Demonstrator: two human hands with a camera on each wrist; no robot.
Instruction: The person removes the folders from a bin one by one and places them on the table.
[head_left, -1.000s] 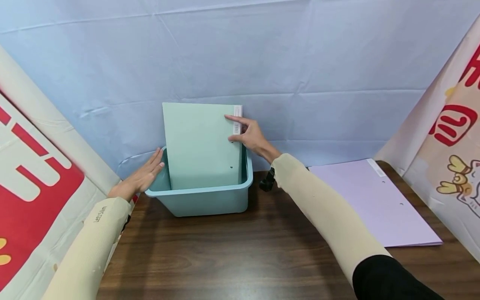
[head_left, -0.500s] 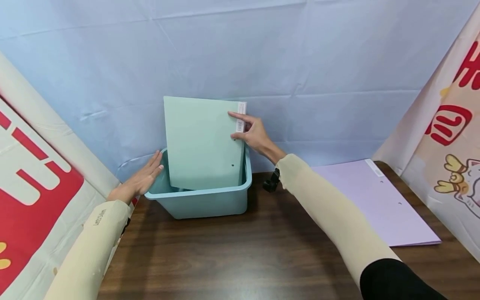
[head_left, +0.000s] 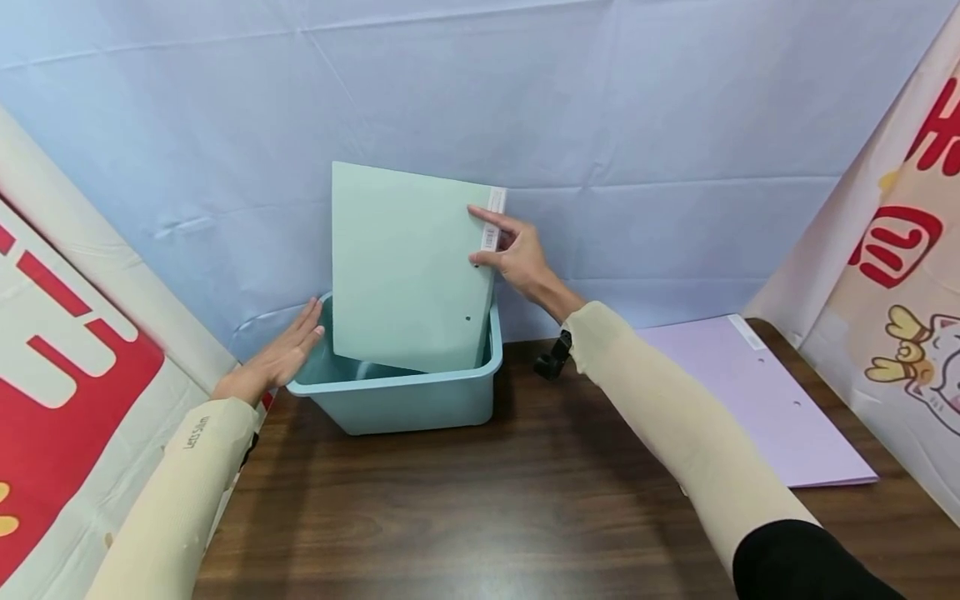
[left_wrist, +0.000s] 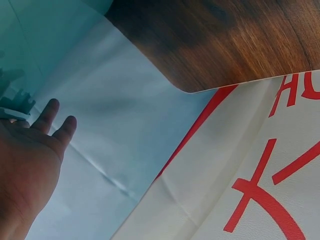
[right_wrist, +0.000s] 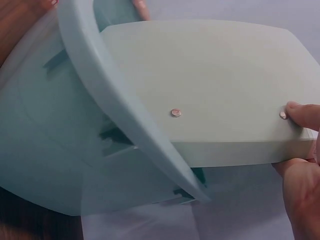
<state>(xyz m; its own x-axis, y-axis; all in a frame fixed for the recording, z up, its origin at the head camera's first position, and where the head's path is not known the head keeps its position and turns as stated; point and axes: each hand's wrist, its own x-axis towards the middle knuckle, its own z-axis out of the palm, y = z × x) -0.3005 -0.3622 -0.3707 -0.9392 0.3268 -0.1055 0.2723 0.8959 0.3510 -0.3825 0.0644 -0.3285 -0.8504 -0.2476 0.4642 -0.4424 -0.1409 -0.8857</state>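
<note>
A mint-green file folder (head_left: 405,267) stands tilted in a blue-green plastic basin (head_left: 420,406), its lower right part behind the basin's front rim. My right hand (head_left: 525,254) pinches its spine edge near the white label (head_left: 497,200), thumb on the front cover. In the right wrist view, the thumb (right_wrist: 304,116) presses beside a metal rivet, with other fingers under the spine. My left hand (head_left: 281,350) rests against the basin's left rim, fingers straight. The left wrist view shows only part of that hand (left_wrist: 30,165) at the basin's outside.
A lilac file folder (head_left: 757,400) lies flat at the right of the brown wooden table (head_left: 465,517). Pale blue cloth (head_left: 450,100) hangs right behind the basin. Printed cloths flank both sides of the table.
My right hand has raised the green folder and shifted it slightly right; its left side has risen more, so it now leans. The left hand has stayed at the basin's rim.
</note>
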